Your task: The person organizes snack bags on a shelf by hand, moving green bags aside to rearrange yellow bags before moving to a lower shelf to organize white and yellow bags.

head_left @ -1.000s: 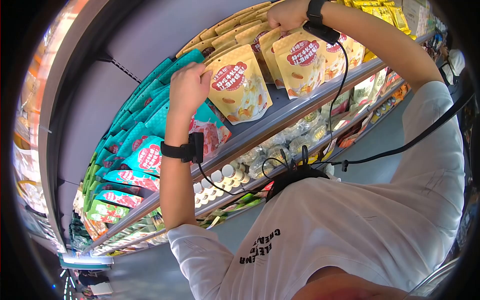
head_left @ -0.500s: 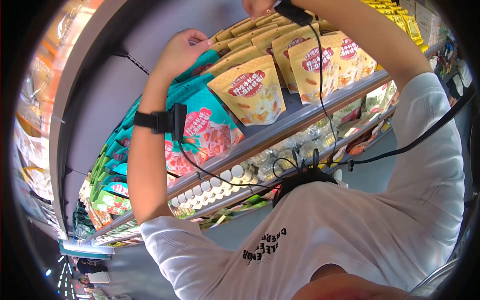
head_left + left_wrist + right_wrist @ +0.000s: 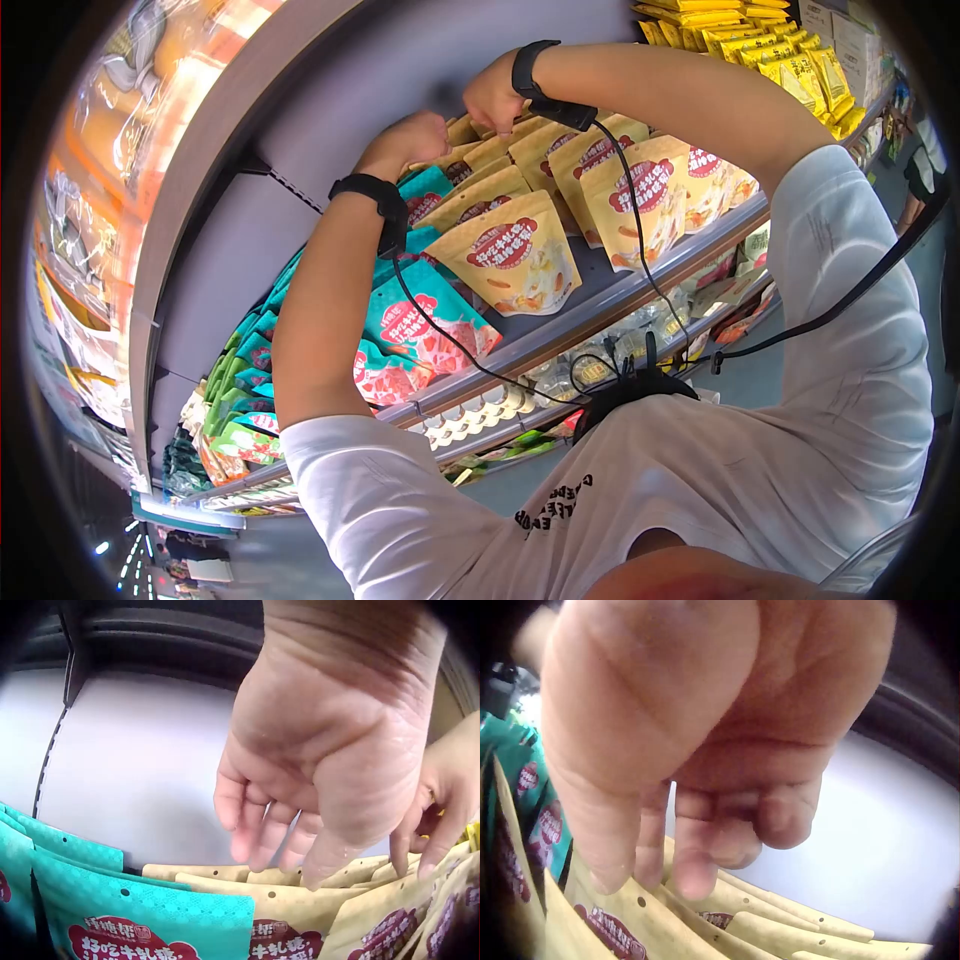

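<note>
Above the beige pouches (image 3: 510, 250), my left hand (image 3: 415, 140) reaches over the row with its palm facing down. In the left wrist view its fingers hang loosely bent over the pouch tops and hold nothing. My right hand (image 3: 494, 96) is beside it, farther right. In the right wrist view its thumb (image 3: 604, 862) and fingers (image 3: 696, 874) are at the top edge of a beige pouch (image 3: 630, 922); whether they pinch it I cannot tell. Teal pouches (image 3: 150, 907) stand left of the beige ones.
The shelf's front rail (image 3: 600, 310) runs below the pouches. Yellow packets (image 3: 800, 80) lie at the upper right. Green pouches (image 3: 240, 400) are at the lower left. Black cables hang from both wrist cameras across the view.
The right hand has come down and left toward the left hand, which has moved right along the pouch tops. The view has shifted too.
</note>
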`<state>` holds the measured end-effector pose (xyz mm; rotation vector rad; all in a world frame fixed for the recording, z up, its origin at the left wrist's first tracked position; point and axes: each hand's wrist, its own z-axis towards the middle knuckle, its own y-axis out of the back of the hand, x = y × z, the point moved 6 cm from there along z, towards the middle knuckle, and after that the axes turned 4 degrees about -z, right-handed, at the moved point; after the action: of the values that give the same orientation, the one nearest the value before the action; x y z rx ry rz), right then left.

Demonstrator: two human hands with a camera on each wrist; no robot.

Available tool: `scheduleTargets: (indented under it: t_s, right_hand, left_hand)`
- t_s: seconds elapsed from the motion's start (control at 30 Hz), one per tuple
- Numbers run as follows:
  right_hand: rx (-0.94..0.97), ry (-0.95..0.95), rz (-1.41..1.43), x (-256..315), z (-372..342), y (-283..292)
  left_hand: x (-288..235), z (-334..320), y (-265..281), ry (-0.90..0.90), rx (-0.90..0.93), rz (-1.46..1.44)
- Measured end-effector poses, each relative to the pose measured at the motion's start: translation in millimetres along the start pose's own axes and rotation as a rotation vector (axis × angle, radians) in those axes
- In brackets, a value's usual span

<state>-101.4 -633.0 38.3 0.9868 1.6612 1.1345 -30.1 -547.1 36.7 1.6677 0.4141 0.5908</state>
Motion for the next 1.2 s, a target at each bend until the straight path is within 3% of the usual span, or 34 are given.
scheduleTargets:
  t_s: [0.1, 0.23, 0.4, 0.5, 0.57, 0.63, 0.7, 0.77, 0.87, 0.97, 1.03, 1.07, 1.13, 1.2]
  right_hand:
    - [-0.009, 0.048, -0.079, -3, 4, -8]
    - [0.025, 0.081, -0.07, -6, 8, -14]
    - [0.011, 0.013, 0.018, -11, -6, -16]
    - [0.057, -0.042, -0.055, -15, -12, -24]
    - [0.092, 0.024, -0.1, -23, -6, -34]
    - [0.179, -0.057, -0.214, -30, -7, -41]
    - [0.124, -0.068, -0.304, -34, -12, -40]
    - [0.107, -0.052, -0.331, -42, -21, -37]
    - [0.135, -0.075, -0.382, -50, -36, -39]
    - [0.119, -0.113, -0.401, -63, -36, -43]
    - [0.112, -0.056, -0.499, -80, -12, -49]
    - [0.002, -0.107, -0.286, -91, -34, -45]
    - [0.019, -0.047, -0.333, -98, -26, -47]
    - [0.033, 0.008, -0.381, -101, -23, -52]
  left_hand:
    - [3, 7, -17, 0.056, 0.05, -0.093]
    - [6, 19, -36, 0.12, 0.065, 0.026]
    - [9, 28, -31, 0.146, -0.001, -0.015]
    - [10, 26, -25, 0.226, 0.1, -0.053]
    - [26, 39, -10, 0.195, -0.16, -0.058]
    - [32, 36, 4, 0.257, -0.192, -0.138]
    - [31, 30, 19, 0.236, -0.32, -0.34]
    - [23, 24, 28, 0.195, -0.36, -0.311]
    - [15, 20, 30, 0.134, -0.344, -0.355]
    - [-10, 0, 25, 0.152, -0.186, -0.427]
    - [-21, -7, 21, 0.086, -0.19, -0.308]
    - [-19, -7, 18, 0.088, -0.187, -0.313]
    - [-18, 0, 5, 0.013, -0.05, -0.167]
    - [-16, -3, -4, 0.065, -0.031, -0.182]
